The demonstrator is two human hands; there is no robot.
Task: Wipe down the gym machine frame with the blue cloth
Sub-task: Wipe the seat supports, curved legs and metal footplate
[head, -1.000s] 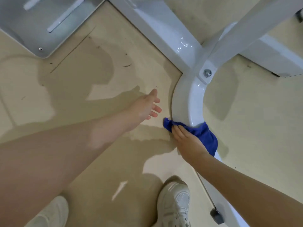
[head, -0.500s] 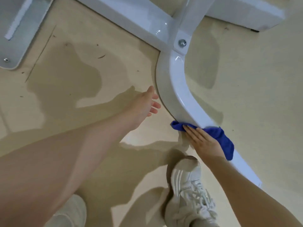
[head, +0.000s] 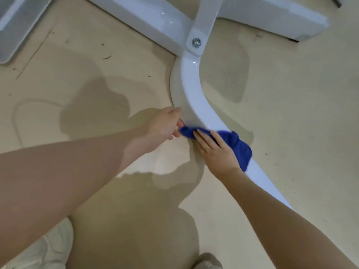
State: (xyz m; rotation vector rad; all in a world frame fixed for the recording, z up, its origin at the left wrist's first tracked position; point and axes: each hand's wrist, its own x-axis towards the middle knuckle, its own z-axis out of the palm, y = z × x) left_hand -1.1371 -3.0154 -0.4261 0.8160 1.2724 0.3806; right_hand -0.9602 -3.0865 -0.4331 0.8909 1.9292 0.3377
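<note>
The blue cloth (head: pixel 240 145) lies draped over the curved white frame tube (head: pixel 194 94) of the gym machine, low near the floor. My right hand (head: pixel 214 150) presses flat on the cloth with straight fingers, on the tube's left side. My left hand (head: pixel 165 125) reaches in from the left, its fingers loosely curled beside the cloth's left tip and close to the tube; it holds nothing that I can see. A bolt (head: pixel 196 42) joins the curved tube to the straight white base beam (head: pixel 147 18) above.
A grey metal plate (head: pixel 17 26) sits at the top left on the beige floor (head: pixel 291 113). Another white frame foot (head: pixel 281 18) runs at the top right. My white shoes (head: pixel 48 247) stand at the bottom edge.
My left hand moved right, closing in on the cloth's left tip. My right hand stays pressing the cloth on the tube. The view shifted, so my right shoe dropped to the bottom edge.
</note>
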